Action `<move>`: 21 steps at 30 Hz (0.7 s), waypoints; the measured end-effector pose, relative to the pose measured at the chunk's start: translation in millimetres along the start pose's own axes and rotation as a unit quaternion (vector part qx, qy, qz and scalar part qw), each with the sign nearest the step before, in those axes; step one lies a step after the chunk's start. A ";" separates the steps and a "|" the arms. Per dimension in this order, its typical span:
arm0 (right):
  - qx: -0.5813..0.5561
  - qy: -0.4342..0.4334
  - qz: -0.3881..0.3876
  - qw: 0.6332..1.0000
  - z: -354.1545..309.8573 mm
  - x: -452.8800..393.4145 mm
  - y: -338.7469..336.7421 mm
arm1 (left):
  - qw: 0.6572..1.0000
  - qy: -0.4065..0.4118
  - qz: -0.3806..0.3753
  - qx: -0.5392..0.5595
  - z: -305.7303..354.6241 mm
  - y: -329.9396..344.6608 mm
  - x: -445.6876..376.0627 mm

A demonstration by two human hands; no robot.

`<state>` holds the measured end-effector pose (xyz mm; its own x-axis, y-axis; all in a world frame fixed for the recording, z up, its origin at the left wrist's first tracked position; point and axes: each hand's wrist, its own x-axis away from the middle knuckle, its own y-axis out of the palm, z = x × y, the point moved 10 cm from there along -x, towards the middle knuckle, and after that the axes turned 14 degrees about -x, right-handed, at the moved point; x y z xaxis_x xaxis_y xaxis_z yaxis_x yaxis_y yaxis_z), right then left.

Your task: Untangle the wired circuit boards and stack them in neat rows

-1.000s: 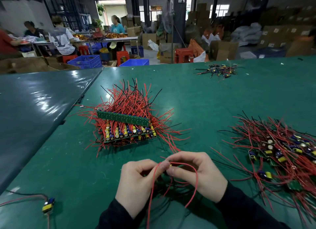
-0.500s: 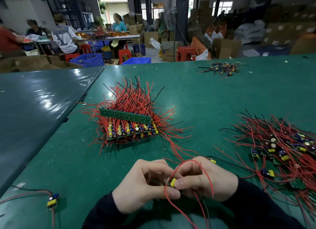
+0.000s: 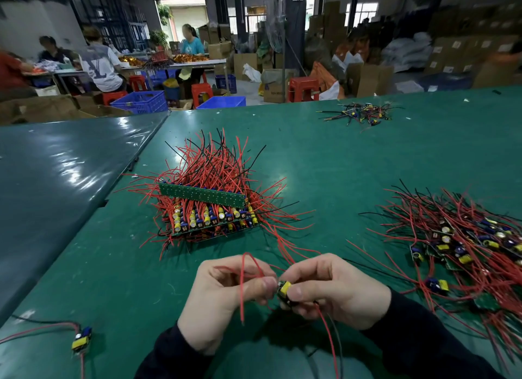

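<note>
Near the front edge of the green table (image 3: 324,158), my right hand (image 3: 333,291) pinches a small wired circuit board (image 3: 284,289) with a yellow part. My left hand (image 3: 223,296) pinches one of its red wires (image 3: 242,294), which loops up above the fingers and hangs down. A neat stack of boards (image 3: 209,217) with red and black leads fanned out sits ahead at the centre. A tangled heap of wired boards (image 3: 466,245) lies to the right.
One loose wired board (image 3: 81,339) lies at the near left. A small pile of boards and wires (image 3: 360,113) sits at the far right of the table. A second, darker table (image 3: 56,166) adjoins on the left. People work at benches beyond.
The board has turned in my fingers so its yellow part faces up. The red wire loop has shifted from over my right hand to over my left hand.
</note>
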<state>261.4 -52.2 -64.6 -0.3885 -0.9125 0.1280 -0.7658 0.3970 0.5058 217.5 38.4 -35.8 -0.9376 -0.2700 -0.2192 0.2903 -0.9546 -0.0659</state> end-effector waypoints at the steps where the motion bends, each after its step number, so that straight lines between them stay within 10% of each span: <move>1: -0.001 -0.016 0.008 1.000 -2.2 -0.4 -2.0 | 1.000 -0.012 0.020 0.003 -2.8 -2.7 0.2; 11: 0.109 -0.069 0.077 0.989 -6.7 -2.8 -8.8 | 0.994 -0.008 0.077 -0.077 -1.6 -11.7 1.6; 21: 0.054 -0.043 0.069 0.995 -2.1 -2.8 -7.8 | 0.986 -0.125 0.044 0.105 -24.8 -1.2 4.0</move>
<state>269.5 -52.9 -67.1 -0.5321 -0.8390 0.1136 -0.7511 0.5297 0.3941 218.2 41.6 -60.7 -0.9359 -0.3507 0.0335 0.3516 -0.9239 0.1508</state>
